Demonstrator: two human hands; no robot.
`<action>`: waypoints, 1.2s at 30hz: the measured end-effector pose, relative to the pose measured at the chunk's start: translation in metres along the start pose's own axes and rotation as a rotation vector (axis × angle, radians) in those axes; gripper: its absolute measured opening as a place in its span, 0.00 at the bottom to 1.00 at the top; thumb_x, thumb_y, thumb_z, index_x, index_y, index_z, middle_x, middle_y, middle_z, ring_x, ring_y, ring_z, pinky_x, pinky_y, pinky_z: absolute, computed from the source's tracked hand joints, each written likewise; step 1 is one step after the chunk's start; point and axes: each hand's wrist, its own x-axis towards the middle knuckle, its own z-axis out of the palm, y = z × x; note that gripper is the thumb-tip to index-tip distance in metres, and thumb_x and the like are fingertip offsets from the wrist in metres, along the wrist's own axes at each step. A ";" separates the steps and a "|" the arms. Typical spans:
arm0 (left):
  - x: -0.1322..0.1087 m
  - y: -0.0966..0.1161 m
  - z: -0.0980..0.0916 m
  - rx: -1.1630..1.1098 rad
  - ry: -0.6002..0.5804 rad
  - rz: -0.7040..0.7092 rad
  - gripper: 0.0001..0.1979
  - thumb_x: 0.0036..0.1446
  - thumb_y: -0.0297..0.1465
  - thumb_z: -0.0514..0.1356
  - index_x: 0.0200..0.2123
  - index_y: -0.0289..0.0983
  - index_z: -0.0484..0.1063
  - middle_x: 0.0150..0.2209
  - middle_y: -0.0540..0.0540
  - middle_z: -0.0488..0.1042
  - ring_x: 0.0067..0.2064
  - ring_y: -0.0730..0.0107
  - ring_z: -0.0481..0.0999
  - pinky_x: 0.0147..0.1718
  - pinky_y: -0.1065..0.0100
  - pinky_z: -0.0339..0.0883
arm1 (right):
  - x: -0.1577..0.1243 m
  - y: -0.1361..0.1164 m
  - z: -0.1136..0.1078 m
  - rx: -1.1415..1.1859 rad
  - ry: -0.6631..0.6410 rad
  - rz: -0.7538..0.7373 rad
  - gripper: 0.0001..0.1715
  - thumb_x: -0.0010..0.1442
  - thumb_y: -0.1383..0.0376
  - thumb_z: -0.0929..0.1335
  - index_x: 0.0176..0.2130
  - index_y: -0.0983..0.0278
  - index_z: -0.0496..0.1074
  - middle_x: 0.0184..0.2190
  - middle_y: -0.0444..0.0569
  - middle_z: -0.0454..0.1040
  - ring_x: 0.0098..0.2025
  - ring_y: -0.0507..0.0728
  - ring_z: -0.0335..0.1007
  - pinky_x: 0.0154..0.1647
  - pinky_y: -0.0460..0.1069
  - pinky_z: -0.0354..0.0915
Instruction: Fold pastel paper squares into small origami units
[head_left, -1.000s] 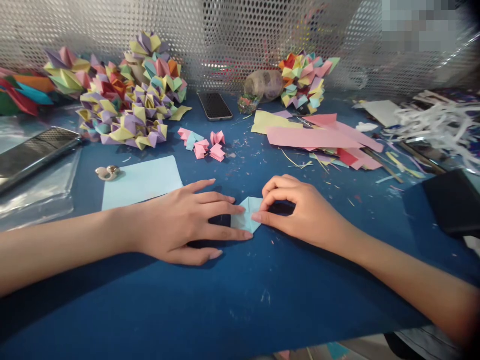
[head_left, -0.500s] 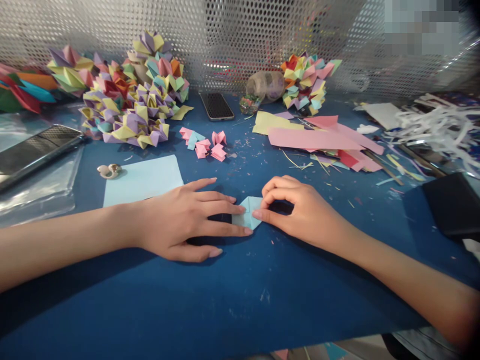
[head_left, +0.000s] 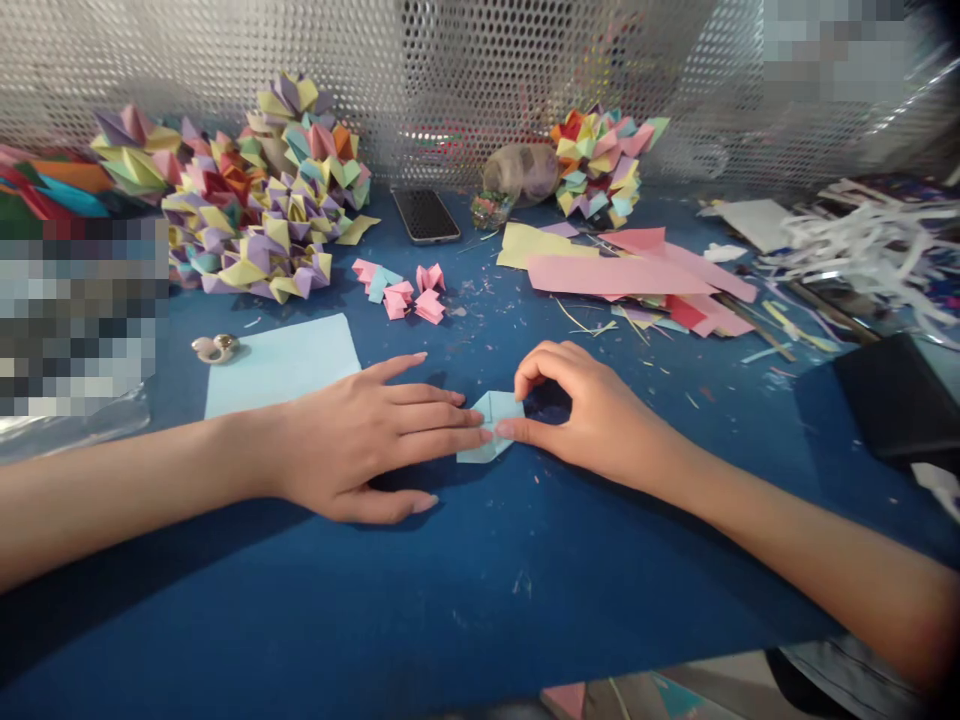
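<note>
Left hand (head_left: 360, 440) lies flat and spread on the blue counter (head_left: 480, 600), its fingertips pressing the left edge of a small folded light-blue paper (head_left: 491, 428). Right hand (head_left: 592, 420) curls, thumb and forefinger pinching the paper's right side. The paper sits on the counter between both hands. A light-blue sheet (head_left: 281, 365) lies just behind the left wrist, pink folded pieces (head_left: 409, 290) farther back.

A light blue sheet (head_left: 283, 363) is being carried flat by the blue table (head_left: 480, 600). Colourful origami clusters (head_left: 255, 215) are being kept at the back, with a phone (head_left: 426, 214) and pink paper strips (head_left: 637, 277) nearby.
</note>
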 end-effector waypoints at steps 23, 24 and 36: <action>0.005 0.019 -0.006 0.040 -0.001 -0.060 0.32 0.60 0.49 0.51 0.62 0.38 0.56 0.60 0.39 0.64 0.61 0.51 0.62 0.63 0.46 0.37 | 0.000 0.003 0.001 0.039 0.008 0.007 0.15 0.50 0.60 0.74 0.27 0.63 0.66 0.29 0.44 0.67 0.36 0.55 0.59 0.38 0.48 0.57; 0.004 0.018 -0.006 0.044 -0.004 -0.053 0.31 0.60 0.49 0.51 0.61 0.39 0.57 0.61 0.39 0.63 0.62 0.51 0.62 0.63 0.46 0.37 | 0.000 0.003 0.001 0.037 0.005 0.008 0.15 0.50 0.61 0.75 0.27 0.63 0.66 0.29 0.44 0.67 0.36 0.55 0.59 0.38 0.48 0.57; 0.004 0.014 -0.003 0.102 0.017 -0.008 0.31 0.59 0.51 0.51 0.60 0.41 0.60 0.59 0.40 0.66 0.60 0.51 0.65 0.64 0.45 0.34 | 0.000 0.003 0.001 0.034 -0.005 0.016 0.14 0.50 0.62 0.74 0.26 0.63 0.66 0.29 0.44 0.68 0.36 0.55 0.59 0.39 0.48 0.57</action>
